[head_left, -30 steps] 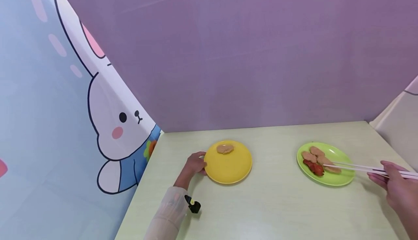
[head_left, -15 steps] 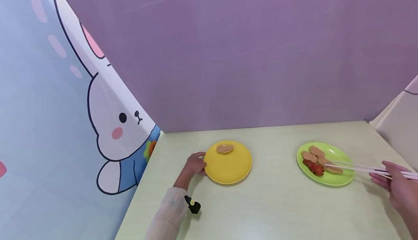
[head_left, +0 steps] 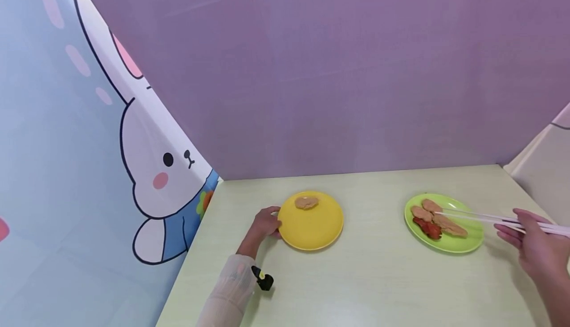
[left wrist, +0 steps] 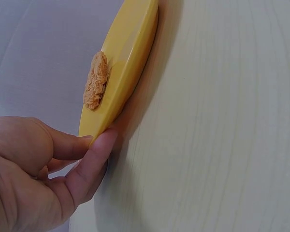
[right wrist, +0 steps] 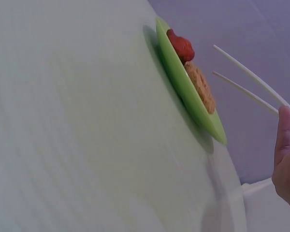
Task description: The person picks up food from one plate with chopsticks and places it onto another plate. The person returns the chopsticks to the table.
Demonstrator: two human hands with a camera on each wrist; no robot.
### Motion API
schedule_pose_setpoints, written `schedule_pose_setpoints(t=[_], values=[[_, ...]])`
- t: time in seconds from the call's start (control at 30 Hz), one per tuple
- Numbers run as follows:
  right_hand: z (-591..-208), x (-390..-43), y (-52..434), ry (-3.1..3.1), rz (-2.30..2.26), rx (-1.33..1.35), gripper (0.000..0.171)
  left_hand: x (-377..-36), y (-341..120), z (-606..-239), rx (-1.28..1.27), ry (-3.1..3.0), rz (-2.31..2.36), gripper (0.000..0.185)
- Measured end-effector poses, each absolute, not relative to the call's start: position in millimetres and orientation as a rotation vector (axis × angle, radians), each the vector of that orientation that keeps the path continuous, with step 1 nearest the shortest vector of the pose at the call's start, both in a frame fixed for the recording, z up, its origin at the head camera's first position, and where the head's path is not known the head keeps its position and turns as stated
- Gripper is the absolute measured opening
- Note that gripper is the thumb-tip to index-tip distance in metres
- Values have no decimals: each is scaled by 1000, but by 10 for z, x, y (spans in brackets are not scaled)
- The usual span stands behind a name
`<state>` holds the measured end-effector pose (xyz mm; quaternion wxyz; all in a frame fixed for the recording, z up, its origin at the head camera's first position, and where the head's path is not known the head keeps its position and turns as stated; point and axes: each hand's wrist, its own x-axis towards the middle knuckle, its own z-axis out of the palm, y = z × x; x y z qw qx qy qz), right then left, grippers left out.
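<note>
My left hand pinches the left rim of the yellow plate between thumb and fingers, plainly seen in the left wrist view. One tan fried-looking piece of food lies near that plate's far side. At the right, my right hand holds a pair of white chopsticks. Their tips are apart and hover over the green plate, gripping nothing. On the green plate lie several tan fried pieces and a glossy red piece of food resembling a chicken wing.
Both plates stand on a pale wood-grain table. Behind it rises a purple cloth wall. A rabbit-printed panel borders the left, a white panel the right. A small black device is on the left sleeve.
My right hand has moved slightly left and up, and the chopstick tips have left the long tan piece, which shifted a little right. My left hand and the yellow plate are still.
</note>
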<state>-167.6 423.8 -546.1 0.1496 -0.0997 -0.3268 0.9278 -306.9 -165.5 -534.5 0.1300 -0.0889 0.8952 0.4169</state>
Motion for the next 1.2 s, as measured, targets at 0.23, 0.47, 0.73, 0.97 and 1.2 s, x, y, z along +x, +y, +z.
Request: schedule_pose_setpoints(t=[0.23, 0.47, 0.73, 0.97, 1.2], values=[[-5326, -1779, 4011, -978, 2654, -327, 24, -3051, -1653, -5348, -269, 2579, 1245, 53], [-5277, -1908, 3808, -1077, 2651, -309, 21, -3050, -1661, -5340, -263, 2576, 1242, 52], [-5184, -2064, 3538, -1275, 2579, -311, 18, -3057, -1674, -5336, -252, 2581, 1238, 52], [-5093, -2188, 3333, -1419, 2506, -293, 17, -3052, -1676, -5331, -250, 2601, 1214, 52], [-5043, -2270, 3162, -1524, 2470, -323, 12, -3043, -1667, -5313, -261, 2615, 1193, 51]])
